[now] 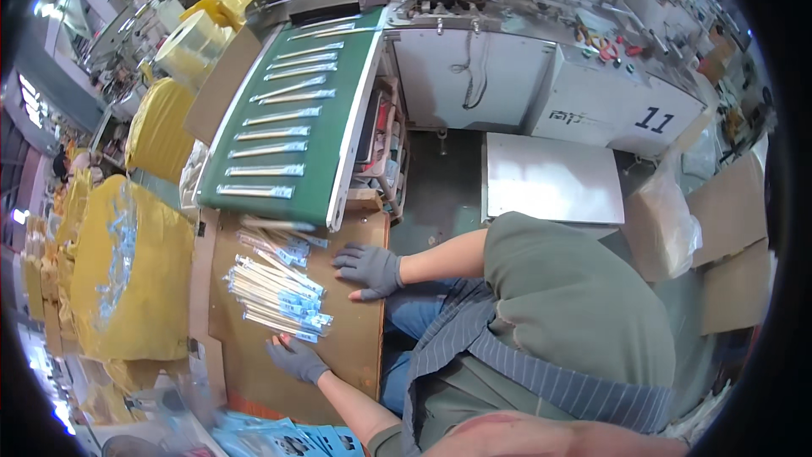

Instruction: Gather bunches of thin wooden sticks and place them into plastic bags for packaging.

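A pile of thin pale sticks in clear, blue-printed wrappers (275, 292), which look like wrapped disposable chopsticks, lies on the brown tabletop (330, 377). My right hand (370, 270), in a grey glove with bare fingertips, rests on the board just right of the pile. Its fingers are spread and hold nothing. At the pile's lower edge is my left hand (296, 360), gloved the same way, fingers apart and fingertips close to the lowest packets. Whether they touch these is hard to tell. More single packets (269, 149) lie spaced in a row along the green conveyor belt (326, 131).
The conveyor's end overhangs the tabletop. To the left stands a large yellow bag (135, 279) with packets showing in it. Blue printed bags (288, 438) lie at the bottom edge. A crate (393, 148) stands beside the conveyor; a white machine cabinet (617, 101) is at the back right.
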{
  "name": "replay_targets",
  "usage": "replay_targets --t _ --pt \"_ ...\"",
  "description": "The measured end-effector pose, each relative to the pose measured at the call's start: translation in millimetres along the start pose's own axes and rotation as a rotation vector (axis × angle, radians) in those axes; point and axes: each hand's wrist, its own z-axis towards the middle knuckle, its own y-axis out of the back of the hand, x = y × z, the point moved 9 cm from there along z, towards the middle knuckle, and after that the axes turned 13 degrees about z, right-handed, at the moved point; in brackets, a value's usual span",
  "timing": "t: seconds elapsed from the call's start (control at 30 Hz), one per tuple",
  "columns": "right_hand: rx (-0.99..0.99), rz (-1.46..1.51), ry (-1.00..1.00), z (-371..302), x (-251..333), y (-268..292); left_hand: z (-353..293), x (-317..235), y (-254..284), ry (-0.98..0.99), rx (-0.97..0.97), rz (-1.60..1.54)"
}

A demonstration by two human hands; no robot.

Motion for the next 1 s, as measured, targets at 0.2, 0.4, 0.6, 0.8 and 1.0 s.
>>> replay_targets --t 0.2,0.4,0.6,0.8,1.0 --pt "-0.026 0.016 0.012 -3 -1 3 0 -6 0 -0.030 0.013 0.019" --pt "0.006 0.007 0.000 -3 0 -1 -2 -5 6 -0.029 -0.034 0.037" --pt "0.015 0.006 0.010 -1 -1 -2 0 -11 7 -0.005 -0.001 0.095" --pt "0.029 0.139 0.046 1 -1 0 -6 4 -4 -0.016 -0.055 0.055" --pt "-0.507 -0.143 0.165 61 2 178 -5 -10 8 0.006 -0.020 0.044"
